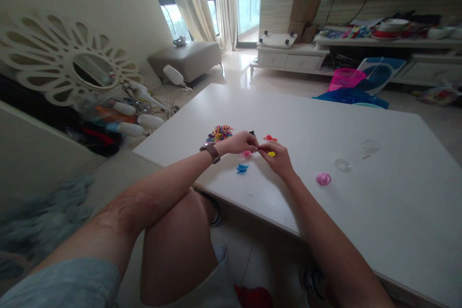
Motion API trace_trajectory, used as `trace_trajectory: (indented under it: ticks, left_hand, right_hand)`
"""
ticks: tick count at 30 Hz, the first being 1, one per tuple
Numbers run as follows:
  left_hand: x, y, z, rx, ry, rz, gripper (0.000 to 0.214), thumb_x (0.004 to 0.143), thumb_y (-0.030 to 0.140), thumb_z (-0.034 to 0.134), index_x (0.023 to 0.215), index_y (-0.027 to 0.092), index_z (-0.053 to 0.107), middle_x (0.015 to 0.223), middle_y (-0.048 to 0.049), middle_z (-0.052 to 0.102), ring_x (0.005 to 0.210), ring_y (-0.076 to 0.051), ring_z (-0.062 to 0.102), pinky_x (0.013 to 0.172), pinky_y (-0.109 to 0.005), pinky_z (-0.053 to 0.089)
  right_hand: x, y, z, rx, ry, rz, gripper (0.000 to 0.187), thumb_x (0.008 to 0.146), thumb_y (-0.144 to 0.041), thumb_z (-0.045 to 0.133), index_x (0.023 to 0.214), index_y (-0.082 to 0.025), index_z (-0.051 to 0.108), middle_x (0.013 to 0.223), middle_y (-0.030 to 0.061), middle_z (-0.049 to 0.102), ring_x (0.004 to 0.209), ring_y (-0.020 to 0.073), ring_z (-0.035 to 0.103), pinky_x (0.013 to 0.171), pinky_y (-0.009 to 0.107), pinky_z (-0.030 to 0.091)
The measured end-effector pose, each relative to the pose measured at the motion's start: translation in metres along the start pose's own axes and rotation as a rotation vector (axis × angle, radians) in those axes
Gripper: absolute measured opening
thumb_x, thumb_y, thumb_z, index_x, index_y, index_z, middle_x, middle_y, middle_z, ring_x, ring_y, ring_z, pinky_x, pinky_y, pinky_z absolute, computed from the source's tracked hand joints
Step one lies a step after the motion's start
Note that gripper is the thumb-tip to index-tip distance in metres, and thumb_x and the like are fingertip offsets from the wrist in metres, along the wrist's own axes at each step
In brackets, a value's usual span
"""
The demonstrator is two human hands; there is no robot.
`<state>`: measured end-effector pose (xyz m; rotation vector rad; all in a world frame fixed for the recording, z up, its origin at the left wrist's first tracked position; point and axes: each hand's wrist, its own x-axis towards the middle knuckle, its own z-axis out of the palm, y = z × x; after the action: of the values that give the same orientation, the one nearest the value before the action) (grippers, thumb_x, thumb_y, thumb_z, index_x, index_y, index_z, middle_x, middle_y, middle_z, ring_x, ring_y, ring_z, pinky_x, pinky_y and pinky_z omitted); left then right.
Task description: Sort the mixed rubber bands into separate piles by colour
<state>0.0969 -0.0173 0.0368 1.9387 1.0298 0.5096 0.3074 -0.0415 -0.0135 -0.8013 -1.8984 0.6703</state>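
Observation:
My left hand (241, 143), a brown watch on its wrist, and my right hand (277, 156) meet over the white table (325, 125). Both are closed in a pinch, fingertips touching, on something too small to make out. Around them lie small sorted heaps of tiny bands: a mixed-colour pile (219, 132) behind the left hand, a blue heap (242, 169) in front, a pink one (246, 154) under the hands, a red one (269, 138) beyond, and a yellow one (271, 154) by my right fingers.
A pink ring-like item (323, 179) and a clear plastic container (355, 155) lie to the right on the table. My bare knee (180, 231) is against the table's near edge. Floor clutter sits left; a pink basket (345, 78) stands beyond the table.

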Motion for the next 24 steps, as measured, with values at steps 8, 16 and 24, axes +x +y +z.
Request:
trace_trajectory:
  ticks: [8, 16, 24]
  left_hand:
    - [-0.0061, 0.0004, 0.0019, -0.109, 0.034, -0.010, 0.022, 0.077, 0.021, 0.075, 0.095, 0.009, 0.074, 0.075, -0.0059, 0.074, 0.069, -0.014, 0.067, 0.062, -0.022, 0.049]
    - [-0.0038, 0.0031, 0.0014, -0.084, 0.027, 0.007, 0.023, 0.078, 0.022, 0.076, 0.098, 0.009, 0.073, 0.079, -0.0078, 0.075, 0.069, -0.014, 0.067, 0.062, -0.022, 0.050]
    - [0.0006, -0.0049, -0.0045, -0.038, 0.057, 0.054, 0.024, 0.079, 0.021, 0.075, 0.098, 0.009, 0.074, 0.079, -0.0084, 0.075, 0.069, -0.013, 0.066, 0.065, -0.023, 0.050]
  right_hand:
    - [-0.0007, -0.0036, 0.0019, 0.041, -0.026, 0.087, 0.009, 0.085, -0.029, 0.067, 0.083, -0.022, 0.070, 0.079, 0.0030, 0.071, 0.072, 0.0181, 0.066, 0.070, 0.032, 0.055]
    - [-0.0025, 0.0038, 0.0047, 0.231, 0.023, 0.243, 0.016, 0.078, -0.036, 0.076, 0.077, -0.021, 0.069, 0.075, 0.0020, 0.072, 0.069, 0.0187, 0.067, 0.069, 0.034, 0.056]
    - [0.0011, 0.0042, 0.0018, 0.406, 0.114, 0.400, 0.028, 0.069, -0.044, 0.083, 0.072, -0.020, 0.069, 0.066, 0.0012, 0.070, 0.063, 0.0184, 0.068, 0.063, 0.032, 0.057]
